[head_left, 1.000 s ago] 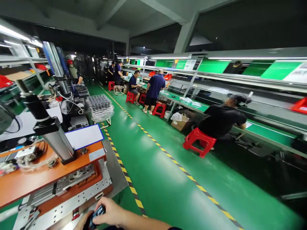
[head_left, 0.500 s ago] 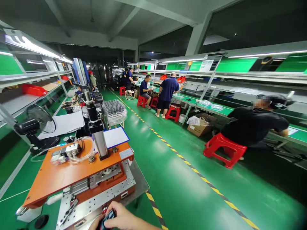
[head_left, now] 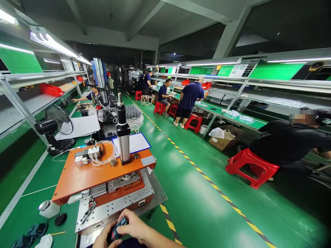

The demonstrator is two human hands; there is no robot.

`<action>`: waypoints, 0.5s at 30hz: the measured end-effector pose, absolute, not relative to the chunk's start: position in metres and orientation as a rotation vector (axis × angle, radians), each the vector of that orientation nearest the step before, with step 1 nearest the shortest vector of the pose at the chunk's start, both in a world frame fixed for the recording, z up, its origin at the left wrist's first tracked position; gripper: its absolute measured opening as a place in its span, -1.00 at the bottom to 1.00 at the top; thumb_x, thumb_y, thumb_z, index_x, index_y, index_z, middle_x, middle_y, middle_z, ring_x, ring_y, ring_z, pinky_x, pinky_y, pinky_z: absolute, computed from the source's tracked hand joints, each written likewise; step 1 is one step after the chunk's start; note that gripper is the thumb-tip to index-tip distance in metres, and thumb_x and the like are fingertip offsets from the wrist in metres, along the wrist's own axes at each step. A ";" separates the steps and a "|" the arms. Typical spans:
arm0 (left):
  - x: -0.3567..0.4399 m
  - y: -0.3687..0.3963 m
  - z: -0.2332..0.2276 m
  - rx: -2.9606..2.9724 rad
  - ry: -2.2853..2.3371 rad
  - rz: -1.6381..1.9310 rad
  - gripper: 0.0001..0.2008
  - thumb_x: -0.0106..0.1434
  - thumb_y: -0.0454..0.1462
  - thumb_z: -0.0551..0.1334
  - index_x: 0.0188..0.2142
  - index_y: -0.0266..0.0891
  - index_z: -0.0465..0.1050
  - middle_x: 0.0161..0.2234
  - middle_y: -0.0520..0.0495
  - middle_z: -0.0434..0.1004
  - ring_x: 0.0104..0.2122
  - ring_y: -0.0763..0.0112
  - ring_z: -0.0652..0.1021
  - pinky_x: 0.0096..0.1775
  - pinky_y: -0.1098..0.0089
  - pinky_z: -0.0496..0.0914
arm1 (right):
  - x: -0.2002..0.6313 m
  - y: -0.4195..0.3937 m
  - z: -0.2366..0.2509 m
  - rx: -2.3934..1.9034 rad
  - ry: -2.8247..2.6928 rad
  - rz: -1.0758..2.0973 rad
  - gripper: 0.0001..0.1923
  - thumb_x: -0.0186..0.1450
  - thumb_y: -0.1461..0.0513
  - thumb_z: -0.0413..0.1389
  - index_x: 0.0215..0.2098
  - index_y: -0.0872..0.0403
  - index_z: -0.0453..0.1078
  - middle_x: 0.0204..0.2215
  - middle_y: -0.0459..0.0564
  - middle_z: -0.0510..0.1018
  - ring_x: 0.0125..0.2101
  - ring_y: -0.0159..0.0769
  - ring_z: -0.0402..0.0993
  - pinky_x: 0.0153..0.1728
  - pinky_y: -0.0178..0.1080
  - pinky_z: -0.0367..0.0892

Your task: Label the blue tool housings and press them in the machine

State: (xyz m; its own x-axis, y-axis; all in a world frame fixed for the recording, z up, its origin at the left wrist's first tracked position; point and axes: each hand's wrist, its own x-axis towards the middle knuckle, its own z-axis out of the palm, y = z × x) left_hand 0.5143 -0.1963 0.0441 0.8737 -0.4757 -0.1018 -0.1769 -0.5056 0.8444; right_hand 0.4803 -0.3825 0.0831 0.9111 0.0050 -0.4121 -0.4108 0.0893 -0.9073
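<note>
At the bottom of the head view, a small dark teal-and-black plastic part (head_left: pixel 120 226) with a touch of red is held in front of the orange press. My left hand (head_left: pixel 102 237) wraps its fingers round the part's left side. From the right, my right hand (head_left: pixel 132 223) grips the same part, thumb across its top. Just beyond both hands is the drilled metal base (head_left: pixel 113 210) of the press, whose orange top plate (head_left: pixel 88 175) carries an upright cylinder (head_left: pixel 124 148). The fingers hide much of the part, so its exact kind is unclear.
Lower left on the green bench lie dark teal parts (head_left: pixel 36 230), a white bottle (head_left: pixel 49 208) and a round black cap (head_left: pixel 60 219). A black fan (head_left: pixel 57 125) stands behind. A person sits on a red stool (head_left: pixel 252 167) to the right; several others work farther back.
The view has shifted left and down, so the scene sits farther right and more of the bench shows. Both hands still hold the part, now more fully in view.
</note>
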 end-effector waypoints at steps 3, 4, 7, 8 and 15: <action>0.515 -0.198 0.042 2.083 -0.497 -0.377 -0.46 0.00 -0.06 0.34 -0.02 -0.20 0.55 -0.03 -0.19 0.65 0.00 0.00 0.61 0.11 0.18 0.44 | 0.479 -0.384 0.083 -1.454 0.338 0.295 -0.67 -0.12 0.34 0.25 -0.35 0.06 0.42 -0.51 -0.22 0.41 -0.50 -0.43 0.32 -0.46 -0.36 0.24; 0.516 -0.199 0.042 2.081 -0.511 -0.392 -0.45 0.01 -0.07 0.34 -0.01 -0.21 0.55 -0.02 -0.20 0.65 0.01 0.00 0.60 0.12 0.17 0.44 | 0.478 -0.385 0.083 -1.456 0.337 0.289 -0.68 -0.12 0.33 0.27 -0.35 0.06 0.42 -0.50 -0.22 0.41 -0.49 -0.43 0.32 -0.45 -0.36 0.25; 0.518 -0.201 0.045 2.090 -0.520 -0.448 -0.45 0.01 -0.09 0.35 0.01 -0.20 0.54 0.00 -0.21 0.64 0.02 -0.01 0.59 0.12 0.13 0.44 | 0.477 -0.388 0.084 -1.463 0.327 0.275 -0.69 -0.10 0.29 0.30 -0.35 0.06 0.41 -0.46 -0.20 0.42 -0.45 -0.42 0.33 -0.42 -0.35 0.27; 0.517 -0.202 0.049 2.095 -0.513 -0.457 -0.46 0.01 -0.09 0.36 0.01 -0.19 0.54 0.01 -0.21 0.63 0.03 -0.01 0.59 0.11 0.11 0.44 | 0.476 -0.389 0.085 -1.463 0.319 0.275 -0.69 -0.08 0.28 0.31 -0.35 0.06 0.41 -0.46 -0.20 0.42 -0.45 -0.42 0.33 -0.41 -0.35 0.27; 0.510 -0.209 0.082 2.078 -0.504 -0.511 -0.50 0.06 -0.22 0.34 0.04 -0.19 0.50 0.03 -0.17 0.61 0.04 0.09 0.57 0.14 0.11 0.40 | 0.473 -0.394 0.086 -1.465 0.261 0.294 -0.66 0.00 0.17 0.34 -0.29 0.05 0.40 -0.40 -0.17 0.44 -0.37 -0.37 0.35 -0.31 -0.30 0.29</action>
